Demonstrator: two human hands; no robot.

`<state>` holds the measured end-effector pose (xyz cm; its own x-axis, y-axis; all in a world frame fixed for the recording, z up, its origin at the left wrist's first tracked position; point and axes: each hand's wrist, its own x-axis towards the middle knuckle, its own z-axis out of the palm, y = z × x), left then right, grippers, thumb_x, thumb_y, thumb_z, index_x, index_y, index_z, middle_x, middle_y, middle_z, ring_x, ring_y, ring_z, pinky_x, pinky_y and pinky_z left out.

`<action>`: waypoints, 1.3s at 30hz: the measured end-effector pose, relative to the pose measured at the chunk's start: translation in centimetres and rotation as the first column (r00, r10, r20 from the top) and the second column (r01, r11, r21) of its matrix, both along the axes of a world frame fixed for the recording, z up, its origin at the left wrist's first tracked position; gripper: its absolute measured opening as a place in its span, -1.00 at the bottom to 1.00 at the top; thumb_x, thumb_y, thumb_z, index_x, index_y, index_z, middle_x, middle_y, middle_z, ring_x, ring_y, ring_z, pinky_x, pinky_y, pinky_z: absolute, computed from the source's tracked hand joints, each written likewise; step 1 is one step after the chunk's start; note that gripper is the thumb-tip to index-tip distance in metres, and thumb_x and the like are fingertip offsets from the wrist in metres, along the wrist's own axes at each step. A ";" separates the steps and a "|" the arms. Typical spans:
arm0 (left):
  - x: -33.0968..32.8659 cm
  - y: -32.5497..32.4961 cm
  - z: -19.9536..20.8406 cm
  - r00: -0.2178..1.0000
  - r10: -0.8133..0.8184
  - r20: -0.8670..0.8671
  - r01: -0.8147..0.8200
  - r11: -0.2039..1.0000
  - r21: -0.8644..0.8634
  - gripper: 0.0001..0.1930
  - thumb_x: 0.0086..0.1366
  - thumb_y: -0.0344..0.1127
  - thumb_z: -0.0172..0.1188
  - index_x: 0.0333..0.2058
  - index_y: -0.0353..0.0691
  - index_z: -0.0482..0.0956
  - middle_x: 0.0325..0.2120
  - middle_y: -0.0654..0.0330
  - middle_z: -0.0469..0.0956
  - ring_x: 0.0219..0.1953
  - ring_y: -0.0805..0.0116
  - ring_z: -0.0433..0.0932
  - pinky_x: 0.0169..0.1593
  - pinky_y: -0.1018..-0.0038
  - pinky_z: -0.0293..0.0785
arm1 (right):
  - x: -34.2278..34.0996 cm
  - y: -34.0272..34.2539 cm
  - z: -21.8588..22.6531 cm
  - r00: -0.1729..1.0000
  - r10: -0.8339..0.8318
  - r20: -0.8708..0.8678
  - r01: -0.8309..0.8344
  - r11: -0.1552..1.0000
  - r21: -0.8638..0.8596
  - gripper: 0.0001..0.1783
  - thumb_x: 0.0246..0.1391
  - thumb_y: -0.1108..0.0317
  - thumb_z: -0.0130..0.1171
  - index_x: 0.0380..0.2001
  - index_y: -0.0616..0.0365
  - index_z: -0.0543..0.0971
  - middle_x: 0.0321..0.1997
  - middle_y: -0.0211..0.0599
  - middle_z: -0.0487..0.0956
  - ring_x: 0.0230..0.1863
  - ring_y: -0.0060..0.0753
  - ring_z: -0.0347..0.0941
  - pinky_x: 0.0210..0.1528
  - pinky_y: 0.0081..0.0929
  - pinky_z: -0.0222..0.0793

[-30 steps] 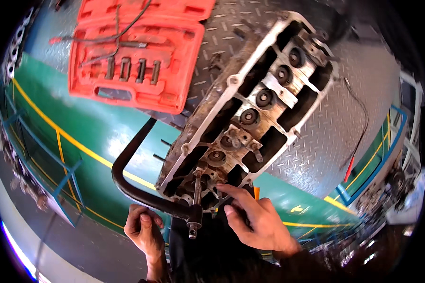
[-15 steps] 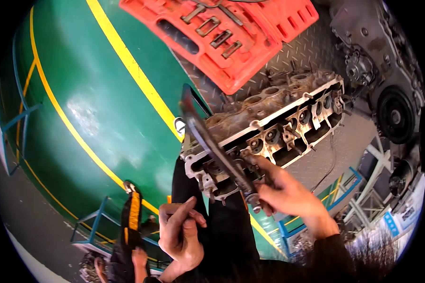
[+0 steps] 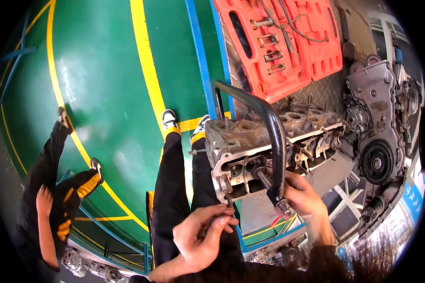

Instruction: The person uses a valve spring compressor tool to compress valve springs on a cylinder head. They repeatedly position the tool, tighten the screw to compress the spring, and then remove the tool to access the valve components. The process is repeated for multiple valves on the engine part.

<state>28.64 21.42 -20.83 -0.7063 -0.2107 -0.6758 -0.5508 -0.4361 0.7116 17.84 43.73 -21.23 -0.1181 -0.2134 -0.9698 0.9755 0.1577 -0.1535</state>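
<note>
At lower centre, the left hand (image 3: 197, 238) has curled fingers; whether they pinch anything, I cannot tell. Right of it, the right hand (image 3: 309, 198) meets the lower end of the valve spring compressor (image 3: 279, 146), fingertips hidden, grip uncertain. The compressor straddles the cylinder head (image 3: 255, 137), centre; an off-centre foot could make it slip, nipping fingers.
</note>
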 end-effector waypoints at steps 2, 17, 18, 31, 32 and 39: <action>-0.5 -1.1 0.0 0.995 0.094 0.027 -0.097 0.988 0.119 -0.80 0.37 -0.57 0.14 -0.08 -0.60 0.49 -0.28 -0.14 0.65 -0.38 0.23 0.71 -0.37 0.46 0.65 | -0.2 0.9 0.0 0.999 -0.043 -0.006 0.043 0.998 -0.035 -0.32 0.12 0.48 0.06 0.33 0.37 0.26 -0.55 -0.20 0.55 -0.72 -0.37 0.44 -0.69 -0.48 0.33; -1.0 -2.3 -1.5 0.967 0.168 -0.191 -0.119 0.962 0.246 -0.80 0.45 -0.47 0.06 -0.04 -0.49 0.43 -0.20 -0.20 0.63 -0.36 0.13 0.69 -0.37 0.37 0.64 | 1.5 0.6 -0.3 0.960 -0.088 -0.265 0.094 0.995 0.013 -0.41 0.17 0.41 0.07 0.27 0.39 0.36 -0.57 -0.21 0.55 -0.61 -0.43 0.46 -0.63 -0.58 0.26; -1.3 -2.0 -1.3 0.978 0.142 -0.153 -0.109 0.972 0.209 -0.80 0.44 -0.43 0.09 -0.10 -0.49 0.44 -0.26 -0.20 0.63 -0.42 0.13 0.68 -0.43 0.36 0.62 | 1.6 0.6 0.5 0.955 -0.085 -0.285 0.091 0.996 0.009 -0.43 0.18 0.40 0.08 0.26 0.36 0.38 -0.57 -0.20 0.55 -0.59 -0.46 0.47 -0.62 -0.58 0.26; 0.0 7.3 -4.3 0.826 -0.420 -0.375 -0.082 0.569 -0.818 -0.75 0.27 -0.48 0.25 -0.07 -0.31 0.58 -0.20 0.03 0.64 -0.13 0.15 0.60 -0.11 0.24 0.51 | 8.0 -2.4 0.0 0.195 0.699 -0.688 -0.122 0.714 0.690 -0.45 0.22 0.21 0.13 0.25 0.08 0.39 0.06 0.24 0.45 -0.02 0.33 0.45 -0.05 0.02 0.46; 0.3 7.3 -4.7 0.804 -0.457 -0.382 -0.123 0.499 -0.858 -0.74 0.25 -0.48 0.26 -0.07 -0.30 0.59 -0.20 0.03 0.64 -0.11 0.15 0.59 -0.10 0.22 0.50 | 8.8 -2.6 -0.8 0.188 0.692 -0.698 -0.062 0.717 0.694 -0.43 0.21 0.20 0.15 0.27 0.08 0.38 0.07 0.27 0.41 0.01 0.35 0.41 -0.01 0.03 0.43; -0.3 5.9 -7.0 0.726 -0.576 -0.375 -0.283 0.247 -0.927 -0.64 0.16 -0.49 0.33 -0.03 -0.22 0.63 -0.18 0.03 0.63 -0.02 0.09 0.55 -0.01 0.13 0.44 | 7.9 -2.1 -5.6 -0.194 0.732 -0.654 0.251 0.681 0.688 -0.41 -0.10 0.54 0.24 0.11 0.22 0.48 -0.09 -0.03 0.56 -0.13 -0.03 0.53 -0.07 -0.18 0.46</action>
